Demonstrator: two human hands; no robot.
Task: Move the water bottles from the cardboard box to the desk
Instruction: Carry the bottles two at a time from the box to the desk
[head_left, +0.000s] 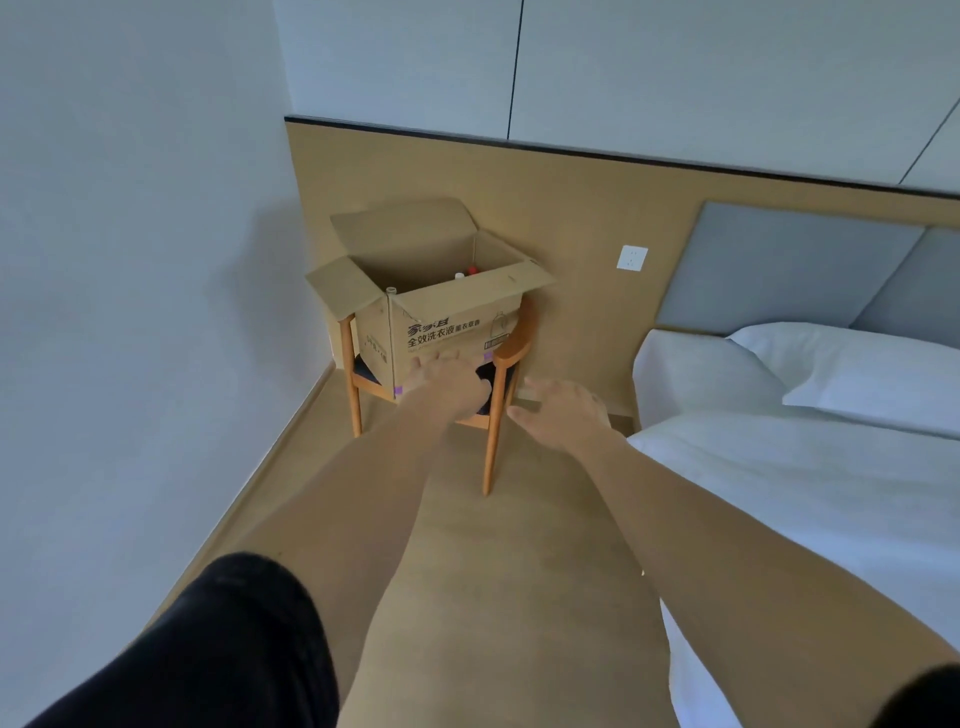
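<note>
An open cardboard box (441, 327) with printed writing stands on a wooden chair (506, 364) in the room's corner. Inside it I see the tops of water bottles: a red cap (471, 270), a white cap (459, 275) and a clear neck (391, 290) near the front left corner. Their bodies are hidden by the box walls. My left hand (447, 376) stretches forward with fingers spread, in front of the box's lower front face. My right hand (558, 413) is held out open to the right of the chair leg, holding nothing. No desk is in view.
A bed (810, 467) with white sheets and a pillow (857, 364) fills the right side. A wall (130, 312) runs along the left. Between them lies a strip of tan floor (519, 571). A wall socket (632, 257) sits on the wooden panel behind the chair.
</note>
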